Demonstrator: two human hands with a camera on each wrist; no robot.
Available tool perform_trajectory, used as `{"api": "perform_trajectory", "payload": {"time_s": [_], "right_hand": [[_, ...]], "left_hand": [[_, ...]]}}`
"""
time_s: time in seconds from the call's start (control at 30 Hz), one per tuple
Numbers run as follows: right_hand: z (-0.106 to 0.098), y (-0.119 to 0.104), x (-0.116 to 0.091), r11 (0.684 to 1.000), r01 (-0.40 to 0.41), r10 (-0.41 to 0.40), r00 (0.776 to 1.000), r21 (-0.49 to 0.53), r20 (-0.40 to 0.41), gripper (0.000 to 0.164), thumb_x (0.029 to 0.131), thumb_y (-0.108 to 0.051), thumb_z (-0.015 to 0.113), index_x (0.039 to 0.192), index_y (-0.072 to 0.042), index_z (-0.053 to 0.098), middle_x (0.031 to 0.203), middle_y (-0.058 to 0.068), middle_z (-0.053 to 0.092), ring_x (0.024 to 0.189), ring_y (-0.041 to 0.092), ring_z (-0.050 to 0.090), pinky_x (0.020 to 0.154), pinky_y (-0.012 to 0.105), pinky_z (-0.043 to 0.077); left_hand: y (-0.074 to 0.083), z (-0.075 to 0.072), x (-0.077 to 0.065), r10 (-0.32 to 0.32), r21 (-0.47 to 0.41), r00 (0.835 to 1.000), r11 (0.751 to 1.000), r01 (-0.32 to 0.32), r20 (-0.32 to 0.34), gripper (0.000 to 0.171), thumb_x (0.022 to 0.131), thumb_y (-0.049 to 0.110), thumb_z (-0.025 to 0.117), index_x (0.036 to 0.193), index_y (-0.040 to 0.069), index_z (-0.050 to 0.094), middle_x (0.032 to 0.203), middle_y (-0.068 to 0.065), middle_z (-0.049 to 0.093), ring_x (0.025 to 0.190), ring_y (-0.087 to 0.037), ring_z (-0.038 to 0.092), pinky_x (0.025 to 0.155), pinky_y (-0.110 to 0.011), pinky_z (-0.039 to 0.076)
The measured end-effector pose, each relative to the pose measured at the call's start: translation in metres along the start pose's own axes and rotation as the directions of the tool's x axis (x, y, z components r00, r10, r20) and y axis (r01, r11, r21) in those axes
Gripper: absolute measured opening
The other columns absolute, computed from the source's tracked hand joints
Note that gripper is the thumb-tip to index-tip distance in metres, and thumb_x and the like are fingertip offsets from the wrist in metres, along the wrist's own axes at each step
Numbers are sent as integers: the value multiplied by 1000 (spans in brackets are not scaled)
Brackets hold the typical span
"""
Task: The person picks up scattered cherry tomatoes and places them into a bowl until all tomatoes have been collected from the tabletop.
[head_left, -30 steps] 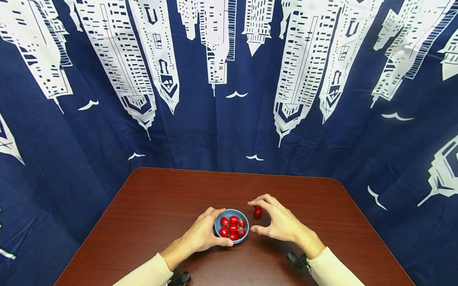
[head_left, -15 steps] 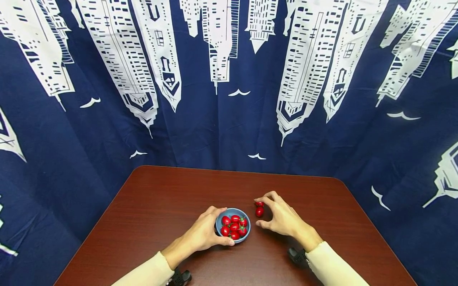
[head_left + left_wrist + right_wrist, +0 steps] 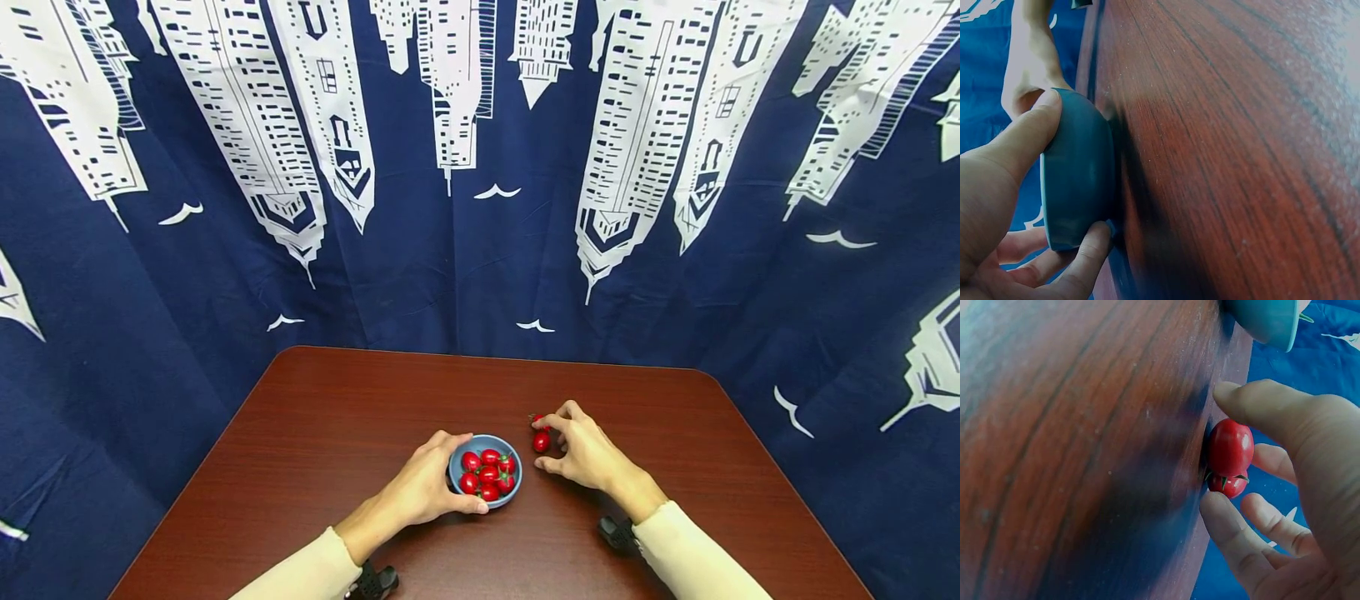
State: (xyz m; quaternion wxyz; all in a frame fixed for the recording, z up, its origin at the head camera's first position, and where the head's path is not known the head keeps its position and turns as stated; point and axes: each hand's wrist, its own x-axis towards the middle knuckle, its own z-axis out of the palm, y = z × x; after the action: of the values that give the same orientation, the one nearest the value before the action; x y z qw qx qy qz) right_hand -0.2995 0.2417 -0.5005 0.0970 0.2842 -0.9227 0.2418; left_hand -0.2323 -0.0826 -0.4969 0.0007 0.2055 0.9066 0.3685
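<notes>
A small blue bowl (image 3: 456, 454) with several cherry tomatoes (image 3: 488, 474) in it stands near the middle of the table. My left hand (image 3: 429, 482) grips the bowl by its left side; the left wrist view shows thumb and fingers on the outer wall of the bowl (image 3: 1079, 175). To the right of the bowl, two cherry tomatoes lie close together on the table: a nearer one (image 3: 542, 442) and a farther one (image 3: 537, 420), partly hidden by a finger. Around the nearer tomato (image 3: 1230, 447) my right hand (image 3: 592, 454) spreads thumb and fingers, with gaps visible in the right wrist view.
The brown wooden table (image 3: 360, 392) has rounded far corners. Behind and beside it hangs a dark blue cloth (image 3: 420, 275) with white building prints. A black strap device (image 3: 617, 533) sits on the right wrist, another (image 3: 375, 579) on the left.
The right hand has shifted slightly away from the bowl and lowered around the nearer loose tomato. The farther tomato has come into view. The left hand and bowl keep their place.
</notes>
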Motion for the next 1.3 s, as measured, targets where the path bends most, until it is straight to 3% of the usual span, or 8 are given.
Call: {"api": "perform_trajectory", "payload": {"time_s": [0.27, 0.73, 1.1, 1.3], "right_hand": [[3, 2, 2, 996, 89, -89, 996, 16, -32, 27, 83, -1, 100, 103, -7, 83, 94, 6, 69, 75, 13, 72, 70, 17, 59], [3, -4, 1, 999, 44, -43, 999, 30, -25, 24, 84, -2, 98, 102, -7, 82, 93, 4, 71, 76, 11, 71, 71, 19, 61], [-3, -14, 1, 997, 80, -80, 993, -2, -85, 27, 83, -4, 98, 103, -11, 81, 94, 0, 71, 78, 13, 72, 73, 21, 61], [-8, -25, 3, 996, 90, -89, 990, 8, -113, 29, 84, -4, 99, 106, -11, 82, 99, 0, 73, 80, 7, 72, 76, 24, 66]], "left_hand": [[-2, 1, 0, -2, 7, 1000, 1000, 2, -3, 107, 76, 46, 111, 163, 5, 64, 137, -11, 70, 127, -28, 69, 111, -49, 64], [-2, 0, 0, 17, 11, 1000, 1000, -17, -12, 108, 76, 46, 111, 162, 3, 64, 140, -12, 70, 129, -29, 70, 112, -50, 64], [1, -1, -3, 17, 12, 1000, 1000, -17, -9, 107, 75, 45, 112, 161, 2, 65, 138, -13, 71, 127, -28, 70, 111, -50, 64], [2, -1, -2, 16, 8, 1000, 1000, -16, -9, 107, 75, 44, 112, 161, 1, 65, 137, -13, 71, 126, -27, 69, 109, -49, 64]]}}
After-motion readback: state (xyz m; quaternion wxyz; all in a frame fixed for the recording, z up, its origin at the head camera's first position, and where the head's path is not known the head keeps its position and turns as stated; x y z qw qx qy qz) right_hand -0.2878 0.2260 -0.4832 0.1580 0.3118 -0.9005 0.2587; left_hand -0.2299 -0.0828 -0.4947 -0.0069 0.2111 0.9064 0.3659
